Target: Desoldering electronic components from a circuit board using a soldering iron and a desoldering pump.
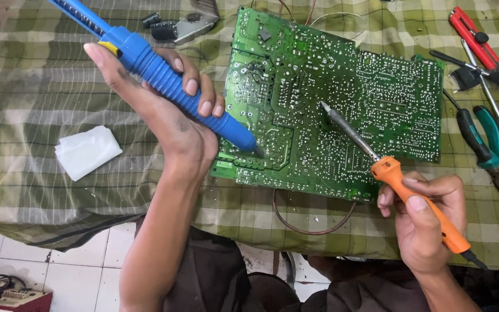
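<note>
A large green circuit board (342, 98) lies solder side up on a green checked cloth (30, 115). My left hand (163, 110) grips a blue desoldering pump (163, 75), thumb near its yellow button, with the pump's dark tip resting at the board's lower left area. My right hand (425, 222) holds an orange-handled soldering iron (388, 170). Its metal tip touches the middle of the board.
A folded white tissue (86, 151) lies left on the cloth. Teal-handled pliers (495, 150), a screwdriver (469, 133), a red-handled tool (473, 37) and other tools lie at the right. Dark components (168, 26) sit at the top. A brown wire (313, 228) loops below the board. White floor tiles (59, 266) show below.
</note>
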